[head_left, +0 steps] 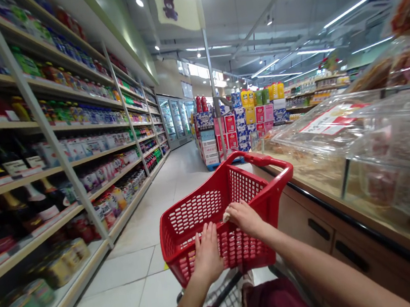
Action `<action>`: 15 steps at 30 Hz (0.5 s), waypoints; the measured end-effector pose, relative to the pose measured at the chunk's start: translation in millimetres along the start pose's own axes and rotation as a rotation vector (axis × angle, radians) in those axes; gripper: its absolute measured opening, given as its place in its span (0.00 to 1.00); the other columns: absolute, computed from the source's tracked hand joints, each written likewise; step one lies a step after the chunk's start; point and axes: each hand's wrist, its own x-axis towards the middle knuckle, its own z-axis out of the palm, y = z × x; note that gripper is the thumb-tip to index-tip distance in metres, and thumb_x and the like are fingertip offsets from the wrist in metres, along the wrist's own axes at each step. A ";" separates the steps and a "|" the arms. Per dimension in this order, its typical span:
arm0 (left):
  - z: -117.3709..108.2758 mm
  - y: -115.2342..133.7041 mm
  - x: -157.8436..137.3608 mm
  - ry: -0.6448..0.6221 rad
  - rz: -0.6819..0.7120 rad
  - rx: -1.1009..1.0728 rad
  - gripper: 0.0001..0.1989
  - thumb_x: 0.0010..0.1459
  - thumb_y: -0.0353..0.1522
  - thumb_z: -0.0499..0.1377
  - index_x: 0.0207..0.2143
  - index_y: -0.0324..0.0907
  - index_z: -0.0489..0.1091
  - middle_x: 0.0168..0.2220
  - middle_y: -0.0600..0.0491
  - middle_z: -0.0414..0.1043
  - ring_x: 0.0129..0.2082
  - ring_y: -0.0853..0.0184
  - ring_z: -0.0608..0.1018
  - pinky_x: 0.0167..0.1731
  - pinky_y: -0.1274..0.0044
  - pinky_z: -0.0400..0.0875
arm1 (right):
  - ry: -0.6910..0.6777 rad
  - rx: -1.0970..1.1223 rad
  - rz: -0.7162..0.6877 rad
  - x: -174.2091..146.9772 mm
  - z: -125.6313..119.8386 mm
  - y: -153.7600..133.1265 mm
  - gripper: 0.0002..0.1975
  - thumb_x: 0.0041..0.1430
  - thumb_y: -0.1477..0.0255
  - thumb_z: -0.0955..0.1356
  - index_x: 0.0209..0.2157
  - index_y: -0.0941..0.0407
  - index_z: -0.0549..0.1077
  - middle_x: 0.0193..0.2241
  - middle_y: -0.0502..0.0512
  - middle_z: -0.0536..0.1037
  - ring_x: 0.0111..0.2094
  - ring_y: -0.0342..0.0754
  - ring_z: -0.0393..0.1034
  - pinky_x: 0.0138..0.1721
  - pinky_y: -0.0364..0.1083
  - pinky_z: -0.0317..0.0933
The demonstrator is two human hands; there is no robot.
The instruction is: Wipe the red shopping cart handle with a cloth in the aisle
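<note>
A red plastic shopping cart [182, 213] with perforated walls stands right in front of me, its handle on the far right side. My left hand [208, 257] lies on its near wall, fingers stretched out and holding nothing. My right hand [245, 218] is closed at the near rim, pinching a small crumpled whitish cloth [226, 216]. Whether the right fingers also press on the rim is hard to tell. The visible inside of the basket shows red mesh; the near wall hides part of its bottom.
Shelves of bottles and cans [89, 153] line the left. A wooden counter [308, 200] with clear-wrapped food packs [321, 124] stands close on the right. Ahead, stacked drink cartons [227, 133] surround a pole [208, 58] with a bear flag. Tiled floor [139, 261] runs along the aisle.
</note>
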 end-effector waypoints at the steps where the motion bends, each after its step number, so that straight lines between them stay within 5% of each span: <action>1: 0.3 0.4 0.7 -0.002 0.006 -0.004 0.42 0.40 0.30 0.47 0.59 0.34 0.36 0.63 0.51 0.33 0.61 0.64 0.36 0.58 0.65 0.33 | -0.001 -0.015 0.046 1.8 -5.7 10.9 0.07 0.58 0.72 0.61 0.34 0.54 0.70 0.34 0.52 0.72 0.39 0.45 0.64 0.46 0.48 0.50; 6: 2.0 9.4 5.1 -0.011 0.013 0.019 0.41 0.42 0.30 0.47 0.60 0.34 0.35 0.63 0.51 0.31 0.61 0.64 0.35 0.58 0.64 0.34 | 0.059 -0.071 0.239 8.6 -20.8 45.9 0.12 0.60 0.72 0.58 0.39 0.59 0.69 0.32 0.59 0.72 0.37 0.50 0.65 0.45 0.53 0.50; 12: 7.2 15.4 13.3 0.006 0.037 0.125 0.38 0.45 0.29 0.45 0.59 0.32 0.36 0.62 0.48 0.30 0.61 0.61 0.35 0.57 0.61 0.35 | -0.055 -0.028 -0.045 -7.2 6.2 3.1 0.15 0.56 0.74 0.61 0.45 0.51 0.67 0.44 0.57 0.69 0.47 0.50 0.59 0.50 0.53 0.47; 15: 7.7 12.5 15.3 0.022 0.048 0.145 0.37 0.46 0.28 0.44 0.59 0.32 0.36 0.62 0.48 0.32 0.61 0.62 0.36 0.57 0.62 0.37 | -0.092 -0.073 -0.114 -17.1 -0.3 22.7 0.20 0.54 0.78 0.60 0.49 0.50 0.64 0.52 0.58 0.62 0.54 0.52 0.52 0.53 0.56 0.41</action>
